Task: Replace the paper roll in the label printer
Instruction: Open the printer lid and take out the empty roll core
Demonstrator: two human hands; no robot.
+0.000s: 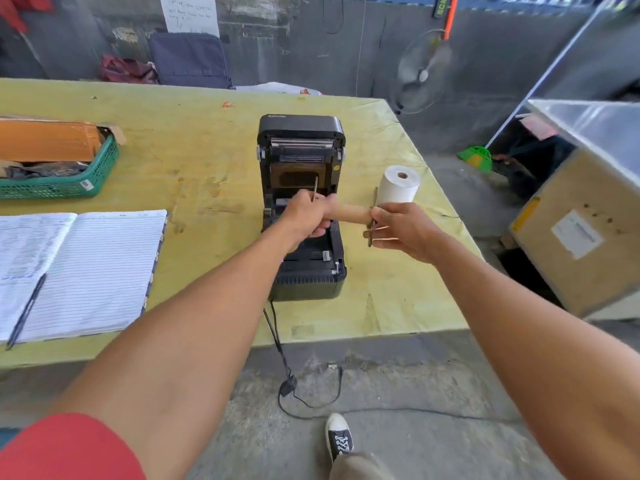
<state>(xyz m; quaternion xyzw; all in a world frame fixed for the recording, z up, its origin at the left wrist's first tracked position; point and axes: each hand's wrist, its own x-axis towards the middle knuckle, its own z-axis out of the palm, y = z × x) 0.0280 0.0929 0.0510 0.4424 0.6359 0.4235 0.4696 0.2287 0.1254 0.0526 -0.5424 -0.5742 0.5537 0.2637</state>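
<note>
The black label printer [304, 265] stands on the yellow-green table [194, 161] with its lid swung open toward the far side. Above its open bay I hold a bare brown cardboard core [349, 213] level. My left hand [306, 216] is closed around the core's left end, where a thin disc guide sticks up. My right hand [403, 230] grips the right end at the other disc guide [372, 216]. A full white paper roll [398, 185] stands upright on the table just right of the printer, behind my right hand.
An open lined notebook [86, 268] with a pen [26, 311] lies at the left. A green basket [65, 181] sits farther back left. The printer's cable [282, 355] hangs off the near table edge to the floor. A cardboard box [571, 230] stands at the right.
</note>
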